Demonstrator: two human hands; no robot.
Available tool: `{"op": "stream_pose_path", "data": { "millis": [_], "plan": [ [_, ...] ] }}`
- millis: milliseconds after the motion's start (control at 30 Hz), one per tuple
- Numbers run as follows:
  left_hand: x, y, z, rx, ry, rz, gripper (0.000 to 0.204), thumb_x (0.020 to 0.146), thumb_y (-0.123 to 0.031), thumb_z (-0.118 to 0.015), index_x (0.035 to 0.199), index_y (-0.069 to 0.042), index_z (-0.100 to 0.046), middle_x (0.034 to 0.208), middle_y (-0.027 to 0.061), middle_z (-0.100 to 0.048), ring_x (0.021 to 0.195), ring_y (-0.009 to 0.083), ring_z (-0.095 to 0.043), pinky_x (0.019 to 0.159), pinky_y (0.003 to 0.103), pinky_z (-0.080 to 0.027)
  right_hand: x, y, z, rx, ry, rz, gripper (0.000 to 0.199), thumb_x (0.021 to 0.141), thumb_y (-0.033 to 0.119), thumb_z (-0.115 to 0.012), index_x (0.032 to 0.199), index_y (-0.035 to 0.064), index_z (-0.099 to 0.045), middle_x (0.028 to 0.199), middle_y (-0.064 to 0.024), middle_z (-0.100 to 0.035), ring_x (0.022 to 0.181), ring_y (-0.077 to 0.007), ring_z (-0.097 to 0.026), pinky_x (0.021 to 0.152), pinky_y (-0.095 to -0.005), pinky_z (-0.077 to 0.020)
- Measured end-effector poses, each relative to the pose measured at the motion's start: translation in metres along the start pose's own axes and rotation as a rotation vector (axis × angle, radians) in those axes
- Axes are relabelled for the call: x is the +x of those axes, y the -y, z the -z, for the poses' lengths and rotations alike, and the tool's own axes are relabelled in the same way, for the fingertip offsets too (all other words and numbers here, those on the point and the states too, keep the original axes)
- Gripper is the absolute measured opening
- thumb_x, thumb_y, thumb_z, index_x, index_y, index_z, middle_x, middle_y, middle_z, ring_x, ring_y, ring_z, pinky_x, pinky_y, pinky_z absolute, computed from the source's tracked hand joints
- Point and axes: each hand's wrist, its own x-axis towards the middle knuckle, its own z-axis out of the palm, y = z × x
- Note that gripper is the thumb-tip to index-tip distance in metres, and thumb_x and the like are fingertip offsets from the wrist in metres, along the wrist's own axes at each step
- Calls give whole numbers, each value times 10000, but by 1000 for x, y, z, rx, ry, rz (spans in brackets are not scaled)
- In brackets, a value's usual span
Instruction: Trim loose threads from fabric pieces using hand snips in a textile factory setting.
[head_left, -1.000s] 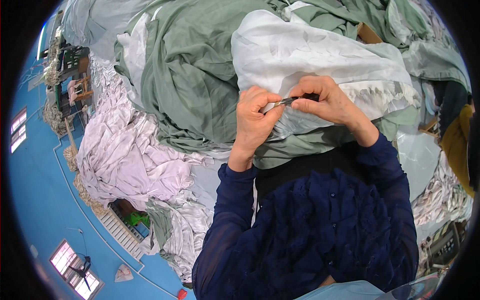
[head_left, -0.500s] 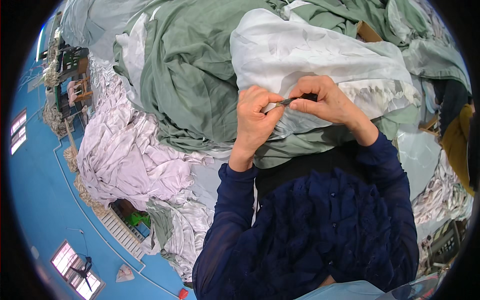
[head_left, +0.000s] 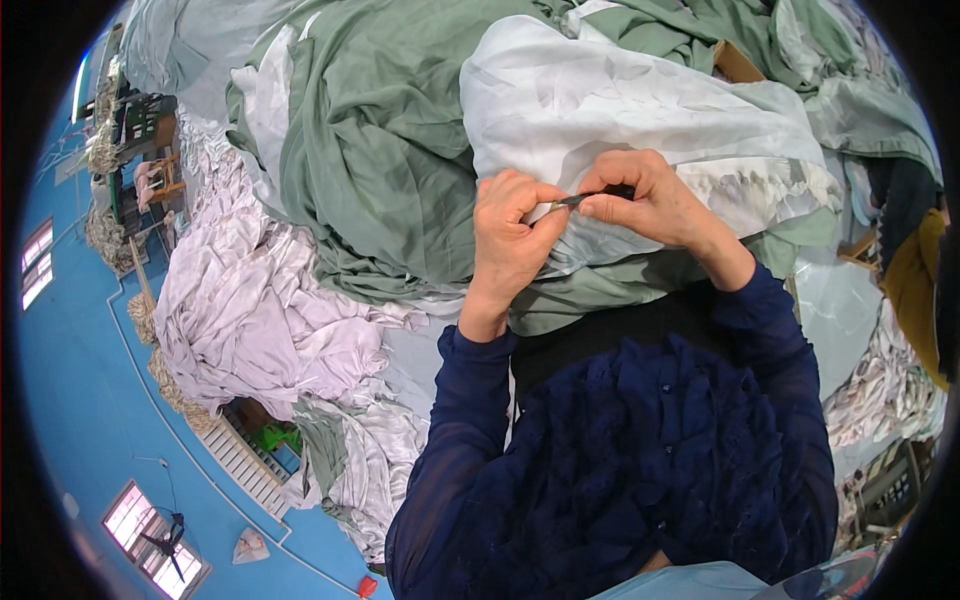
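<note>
A small dark tool (head_left: 575,201) is held between the two hands, above the lower part of a white cloth (head_left: 600,90), toward the near edge of the worktop (head_left: 835,310). Its long axis goes from left to right, with the right end slightly farther from the body. The left hand (head_left: 503,240) pinches the left end with thumb and first finger; the right hand (head_left: 655,205) grips the black right end in a similar manner. So both hands are clamped on the tool, equally near, and only a short part shows between them. It is too small to tell its exact kind.

The white cloth lies upon a big green cloth (head_left: 390,130), which spreads toward the far left corner. Toward the far edge, a brown cardboard piece (head_left: 738,66) shows. At the left side is a heap of lilac fabric (head_left: 270,320), and beyond it a blue wall (head_left: 70,390).
</note>
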Motion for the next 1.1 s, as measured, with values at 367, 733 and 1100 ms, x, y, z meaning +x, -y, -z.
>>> {"op": "stream_pose_path", "data": {
  "millis": [367, 733, 1100],
  "plan": [
    [-1, 1, 1, 8, 3, 1, 122, 680, -33, -719, 790, -53, -667, 688, 24, -566, 701, 211, -531, 726, 340, -348, 1, 2, 0, 5, 4, -22, 166, 861, 159, -755, 894, 6, -700, 762, 1, -565, 711, -99, -482, 627, -267, -375],
    [-1, 3, -2, 18, -9, -17, 138, 669, -29, -726, 787, -53, -659, 695, 21, -573, 705, 208, -533, 724, 338, -351, 2, 1, 3, 143, 47, -99, 168, 874, 162, -749, 901, 1, -709, 775, 11, -592, 708, -74, -489, 622, -251, -386],
    [-1, 3, -2, 33, -1, -11, 133, 662, -31, -725, 778, -56, -667, 690, 14, -580, 704, 203, -535, 725, 336, -352, 2, -3, 2, 121, 47, -80, 161, 871, 160, -753, 891, 3, -722, 774, 2, -620, 690, -75, -501, 608, -253, -399]
  ]
}}
